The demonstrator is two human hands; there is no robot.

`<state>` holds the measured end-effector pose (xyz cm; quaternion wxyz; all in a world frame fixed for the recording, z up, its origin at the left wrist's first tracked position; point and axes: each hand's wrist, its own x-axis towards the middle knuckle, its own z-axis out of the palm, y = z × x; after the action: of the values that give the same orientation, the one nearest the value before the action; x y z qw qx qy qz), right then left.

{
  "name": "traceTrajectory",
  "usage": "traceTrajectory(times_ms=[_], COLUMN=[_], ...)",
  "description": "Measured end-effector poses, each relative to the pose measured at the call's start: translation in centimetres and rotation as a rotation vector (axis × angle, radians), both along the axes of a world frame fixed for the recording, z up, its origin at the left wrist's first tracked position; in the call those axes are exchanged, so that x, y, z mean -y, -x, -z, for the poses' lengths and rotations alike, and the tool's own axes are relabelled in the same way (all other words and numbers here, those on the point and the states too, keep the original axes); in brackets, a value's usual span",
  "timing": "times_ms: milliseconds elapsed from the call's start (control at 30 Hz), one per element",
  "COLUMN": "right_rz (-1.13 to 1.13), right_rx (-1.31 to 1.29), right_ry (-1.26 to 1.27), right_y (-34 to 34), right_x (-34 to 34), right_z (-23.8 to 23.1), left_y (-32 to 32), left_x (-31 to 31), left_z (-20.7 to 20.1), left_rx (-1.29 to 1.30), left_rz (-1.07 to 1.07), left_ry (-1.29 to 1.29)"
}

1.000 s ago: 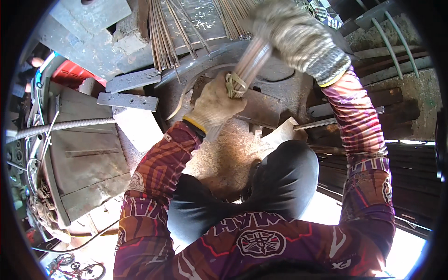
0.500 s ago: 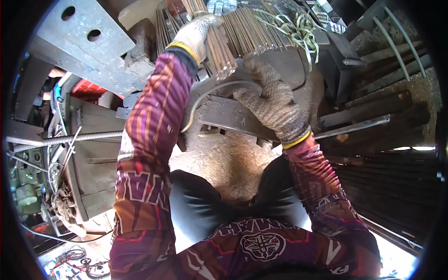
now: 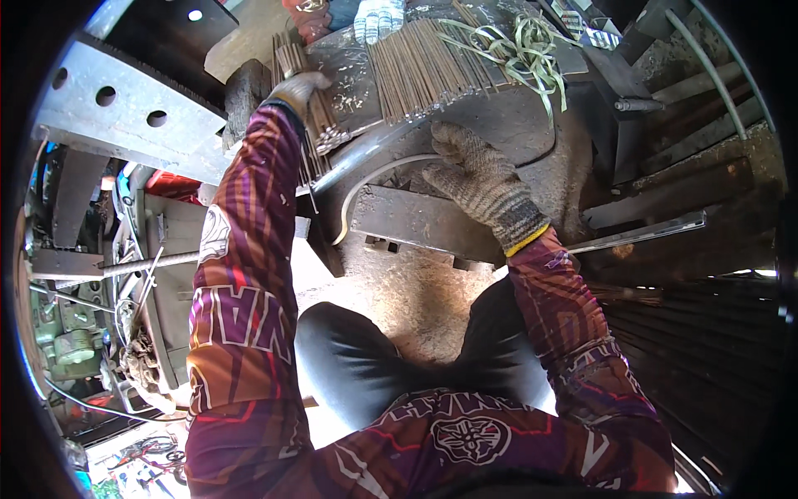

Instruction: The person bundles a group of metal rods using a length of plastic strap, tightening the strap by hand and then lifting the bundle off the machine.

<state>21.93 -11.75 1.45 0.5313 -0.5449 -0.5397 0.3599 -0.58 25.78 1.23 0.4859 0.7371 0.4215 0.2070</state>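
Left hand [image 3: 298, 90], gloved: fingers curled round bundle of slender brown metal rods [image 3: 323, 119], ends protruding just below fingers; underside of grip hidden. Right hand [image 3: 480, 176], coarse grey knit glove: fingers parted from thumb, nothing seen held; palm hidden. Beyond right fingertips: straight loose rods [image 3: 428, 71], side by side; farther right, tangled flat pale-green strap [image 3: 532, 62]. Co-worker's gloved hand [image 3: 379, 21] cut off by upper edge.

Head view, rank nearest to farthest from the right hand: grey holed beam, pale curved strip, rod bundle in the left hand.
1. Pale curved strip: just left of the right hand.
2. Rod bundle: farther left, in the left hand.
3. Grey holed beam: far left.
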Motion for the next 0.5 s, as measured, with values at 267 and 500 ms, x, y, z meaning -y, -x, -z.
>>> traceTrajectory(times_ms=[267,500], right_rz=[-0.007,-0.066], right_rx=[0.335,0.335], right_ry=[0.075,0.113], right_y=[0.3,2.0], right_x=[-0.9,-1.4], right_z=[-2.0,-1.8], left_y=[-1.9,-4.5], left_x=[1.9,3.5], left_z=[-4.2,-4.9], left_rx=[-0.467,-0.936], left_rz=[0.019,0.242], left_ry=[-0.148,-0.383])
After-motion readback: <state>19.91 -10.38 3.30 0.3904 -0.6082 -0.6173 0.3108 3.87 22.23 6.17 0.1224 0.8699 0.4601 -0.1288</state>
